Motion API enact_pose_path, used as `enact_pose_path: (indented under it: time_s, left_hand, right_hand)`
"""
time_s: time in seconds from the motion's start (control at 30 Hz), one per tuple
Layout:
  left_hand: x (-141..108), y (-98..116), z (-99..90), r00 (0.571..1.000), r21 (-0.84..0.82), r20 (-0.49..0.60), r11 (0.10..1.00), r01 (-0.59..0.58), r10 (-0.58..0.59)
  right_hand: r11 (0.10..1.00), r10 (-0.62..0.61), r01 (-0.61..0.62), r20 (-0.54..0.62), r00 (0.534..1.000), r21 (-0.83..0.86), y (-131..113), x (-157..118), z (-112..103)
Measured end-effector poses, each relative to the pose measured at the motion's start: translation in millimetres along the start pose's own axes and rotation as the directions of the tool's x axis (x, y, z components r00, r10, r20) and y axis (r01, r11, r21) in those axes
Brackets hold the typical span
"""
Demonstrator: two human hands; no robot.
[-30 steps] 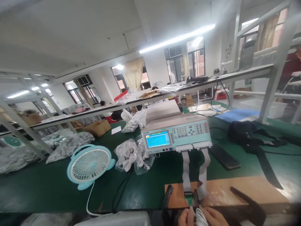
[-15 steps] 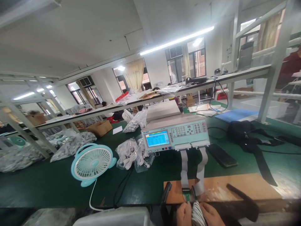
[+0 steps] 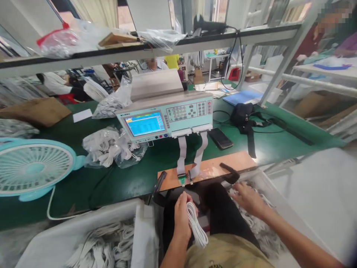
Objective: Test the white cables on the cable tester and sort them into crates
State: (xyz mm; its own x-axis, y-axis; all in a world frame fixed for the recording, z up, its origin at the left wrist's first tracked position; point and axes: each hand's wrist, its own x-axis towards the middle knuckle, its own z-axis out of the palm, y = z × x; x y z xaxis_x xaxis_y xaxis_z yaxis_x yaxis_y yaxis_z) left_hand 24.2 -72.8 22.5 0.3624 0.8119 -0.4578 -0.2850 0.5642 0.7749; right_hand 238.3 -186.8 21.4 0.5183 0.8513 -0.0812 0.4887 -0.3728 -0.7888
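Observation:
My left hand [image 3: 182,217] is closed round a coiled white cable [image 3: 197,227], whose loops hang out to the right of the fingers. Just beyond it, a green circuit board [image 3: 182,180] and a small connector [image 3: 191,181] lie at the edge of a wooden board [image 3: 223,162]. Grey ribbon cables [image 3: 182,152] run from them to a tester [image 3: 167,115] with a lit blue screen. My right hand [image 3: 248,198] is out over a white bin [image 3: 290,208] of cables at the right, fingers stretched and slightly apart, with nothing visible in them.
A second white bin [image 3: 135,227] full of coiled cables stands at the lower left. Black clamps [image 3: 159,186] jut from the board's edge. On the green table are a fan [image 3: 36,167], bagged cables [image 3: 103,145], a phone [image 3: 221,138] and a black bag [image 3: 242,115].
Both hands were together at the connector end; now they are apart. My left hand has drawn back with the cable, and my right hand has moved over the right bin. The view has tilted down.

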Motion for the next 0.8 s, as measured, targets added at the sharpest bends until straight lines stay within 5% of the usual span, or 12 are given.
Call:
enact_pose_path:
  time_s: [0.07, 0.13, 0.23, 0.37, 0.53, 0.67, 0.73, 0.8]
  left_hand:
    - [-1, -2, 11.7, 0.995, 0.079, -0.015, 0.993, -0.093, 0.094]
    - [-5, -1, 23.5, 0.985, 0.214, 0.012, 0.962, -0.173, 0.174]
    - [-15, 8, 30.8, 0.955, 0.39, 0.174, 0.873, -0.292, 0.241]
    - [-27, 16, 11.9, 0.856, 0.48, 0.312, 0.708, -0.517, 0.413]
    - [-34, -2, -17.2, 0.768, 0.585, 0.602, 0.533, -0.611, 0.22]
    - [-36, -11, -20.4, 0.731, 0.587, 0.645, 0.469, -0.66, 0.221]
    - [-36, -9, -19.8, 0.725, 0.578, 0.641, 0.463, -0.672, 0.252]
    - [-35, -6, -19.4, 0.741, 0.576, 0.594, 0.478, -0.664, 0.313]
  right_hand:
    - [0.978, -0.045, -0.013, 0.276, 0.96, 0.206, -23, -13, 18]
    - [0.877, -0.147, -0.129, 0.513, 0.846, 0.463, -50, -24, 45]
    - [0.662, -0.123, -0.301, 0.496, 0.86, 0.687, -74, -31, 78]
    - [0.342, 0.052, -0.485, 0.499, 0.865, 0.805, -69, -29, 85]
    - [0.174, 0.189, -0.527, 0.497, 0.847, 0.832, -59, -27, 81]
    - [0.191, 0.225, -0.583, 0.543, 0.809, 0.79, -52, -25, 90]
    - [0.351, 0.246, -0.552, 0.495, 0.834, 0.756, -46, -24, 93]
    - [0.643, 0.201, -0.352, 0.295, 0.934, 0.68, -42, -23, 92]
